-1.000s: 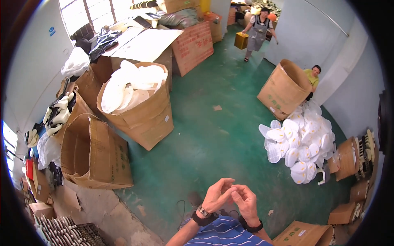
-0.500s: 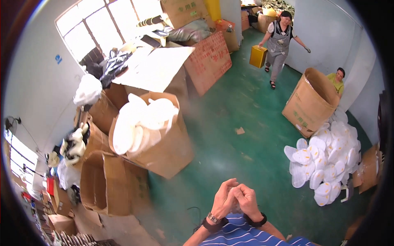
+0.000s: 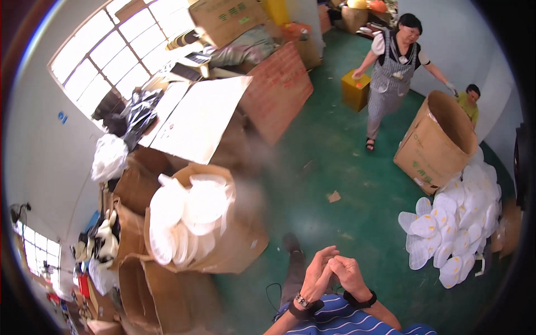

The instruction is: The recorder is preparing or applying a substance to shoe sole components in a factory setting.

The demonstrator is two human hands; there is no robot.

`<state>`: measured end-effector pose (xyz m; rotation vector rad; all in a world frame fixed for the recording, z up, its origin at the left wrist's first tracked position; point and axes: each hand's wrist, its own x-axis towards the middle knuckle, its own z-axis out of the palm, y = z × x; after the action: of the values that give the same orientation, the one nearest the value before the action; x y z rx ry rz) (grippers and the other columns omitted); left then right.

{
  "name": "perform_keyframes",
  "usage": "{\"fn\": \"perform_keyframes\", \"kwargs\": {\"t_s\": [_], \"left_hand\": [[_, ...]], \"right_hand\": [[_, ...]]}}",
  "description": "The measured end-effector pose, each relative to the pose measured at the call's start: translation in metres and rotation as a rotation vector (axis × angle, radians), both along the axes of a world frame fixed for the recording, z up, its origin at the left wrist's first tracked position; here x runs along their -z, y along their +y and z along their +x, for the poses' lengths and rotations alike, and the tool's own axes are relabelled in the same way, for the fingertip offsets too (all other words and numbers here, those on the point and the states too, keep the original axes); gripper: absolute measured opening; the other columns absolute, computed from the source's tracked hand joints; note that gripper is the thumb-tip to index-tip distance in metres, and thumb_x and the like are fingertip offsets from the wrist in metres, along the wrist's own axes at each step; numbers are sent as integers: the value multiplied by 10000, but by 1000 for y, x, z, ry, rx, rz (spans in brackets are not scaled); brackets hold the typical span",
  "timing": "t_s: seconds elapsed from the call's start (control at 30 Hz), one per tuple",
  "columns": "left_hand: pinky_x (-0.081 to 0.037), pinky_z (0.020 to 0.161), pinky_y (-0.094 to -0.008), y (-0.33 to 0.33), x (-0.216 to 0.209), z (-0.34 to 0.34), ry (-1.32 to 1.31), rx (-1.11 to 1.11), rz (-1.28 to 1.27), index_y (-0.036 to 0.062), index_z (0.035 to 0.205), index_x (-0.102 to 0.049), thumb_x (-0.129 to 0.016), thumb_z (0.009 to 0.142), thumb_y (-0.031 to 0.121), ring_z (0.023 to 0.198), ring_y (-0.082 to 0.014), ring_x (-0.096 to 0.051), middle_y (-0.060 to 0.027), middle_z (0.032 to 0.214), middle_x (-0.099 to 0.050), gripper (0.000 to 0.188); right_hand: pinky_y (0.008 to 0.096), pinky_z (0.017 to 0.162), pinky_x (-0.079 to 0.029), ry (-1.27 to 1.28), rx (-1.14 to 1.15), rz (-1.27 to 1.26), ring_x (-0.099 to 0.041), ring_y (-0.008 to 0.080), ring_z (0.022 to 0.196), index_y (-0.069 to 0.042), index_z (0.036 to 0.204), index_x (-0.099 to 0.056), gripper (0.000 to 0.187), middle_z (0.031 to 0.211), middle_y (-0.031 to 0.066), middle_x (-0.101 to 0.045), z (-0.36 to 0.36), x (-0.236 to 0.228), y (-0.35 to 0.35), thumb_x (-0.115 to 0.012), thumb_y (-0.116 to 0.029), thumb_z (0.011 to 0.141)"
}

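In front of my striped blue shirt, my left hand (image 3: 316, 276) and my right hand (image 3: 350, 274) are raised close together, touching at the fingertips. The left fingers curl inward, and a watch and a black band circle that wrist. My right fingers are bent into a loose fist, with a black band behind it. Whatever lies between the hands, if anything, is hidden by the fingers. The nearest large thing is a cardboard box (image 3: 243, 237) to the left, heaped with white oval padded pieces (image 3: 192, 209).
A pile of white oval pieces (image 3: 446, 234) lies on the green floor (image 3: 312, 184) at right, beside a tall box (image 3: 432, 148). One person (image 3: 393, 67) walks with a yellow container (image 3: 355, 91); another person (image 3: 469, 103) is behind the box. Cardboard sheets (image 3: 195, 117) lean at left.
The walking person has come nearer with the yellow container. My view has shifted, and a dark-trousered leg and shoe now show ahead of my hands. Both hands stay together.
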<state>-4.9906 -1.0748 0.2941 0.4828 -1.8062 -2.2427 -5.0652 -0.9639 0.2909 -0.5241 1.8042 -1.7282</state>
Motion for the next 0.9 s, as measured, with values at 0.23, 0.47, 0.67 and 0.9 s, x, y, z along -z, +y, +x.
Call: {"fn": "perform_keyframes", "kwargs": {"t_s": [0.23,0.47,0.67,0.9], "left_hand": [[-517,959,-339,-115,7,-124,30,88,-30,-4,1410,-464,-578,1010,127,1129,-214,-631,-169,1282,-623,436],[-528,883,-320,-213,-35,-239,100,61,-195,2,1352,-524,-544,1005,56,1058,-205,-650,-156,1206,-660,351],[-530,875,-308,-283,-34,-320,37,10,-129,-14,1326,-536,-501,1038,61,1020,-194,-659,-145,1165,-672,299],[-533,868,-321,-350,-12,-438,11,14,-153,-29,1333,-513,-494,1049,146,1007,-207,-652,-164,1165,-643,334]], "right_hand": [[231,471,-321,-201,145,-137,-437,58,529,-52,772,-637,364,624,-29,-508,-101,-11,-102,-528,-261,1051],[275,506,-332,193,432,-22,-400,61,586,-7,743,-538,362,617,-5,-477,-190,-56,-217,-565,-223,1031],[269,536,-406,234,324,101,-489,68,626,-13,808,-580,286,667,10,-563,-269,-28,-277,-548,-184,1036],[311,719,-500,97,223,-149,-590,166,768,25,1139,-598,198,933,111,-648,-389,-8,-335,-588,-129,1015]]}}
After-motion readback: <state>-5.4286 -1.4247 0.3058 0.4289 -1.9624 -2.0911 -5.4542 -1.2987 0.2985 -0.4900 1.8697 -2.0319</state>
